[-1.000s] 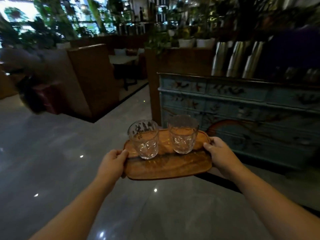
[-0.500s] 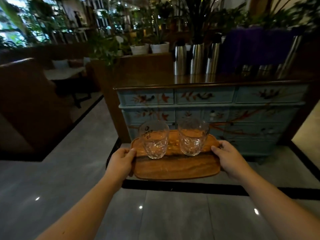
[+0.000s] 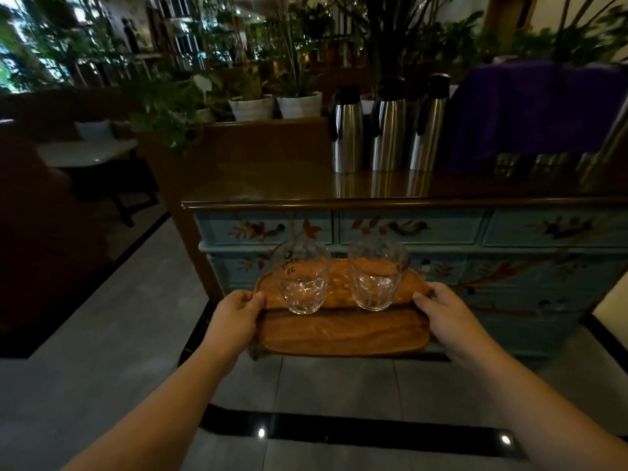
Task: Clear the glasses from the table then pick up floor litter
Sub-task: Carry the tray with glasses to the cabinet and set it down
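I carry an oval wooden tray (image 3: 339, 334) level in front of me. Two empty clear glasses stand upright on its far half: a printed glass (image 3: 302, 280) on the left and a plain faceted glass (image 3: 375, 277) on the right, a little apart. My left hand (image 3: 238, 314) grips the tray's left edge, thumb on top. The right edge is held the same way by my right hand (image 3: 445, 316). The tray hangs over the grey floor, just in front of a painted blue sideboard (image 3: 509, 266).
The sideboard's dark wooden top (image 3: 272, 185) holds three steel thermos jugs (image 3: 387, 134) and something under a purple cloth (image 3: 530, 110). Potted plants (image 3: 272, 103) line a partition behind. A booth with a white table (image 3: 85, 154) is at the left. Grey tiles with a black strip (image 3: 339, 430) lie underfoot.
I have turned right and walked closer to the blue sideboard, which now fills the view ahead. Both hands have kept their hold on the tray and the glasses have stayed upright.
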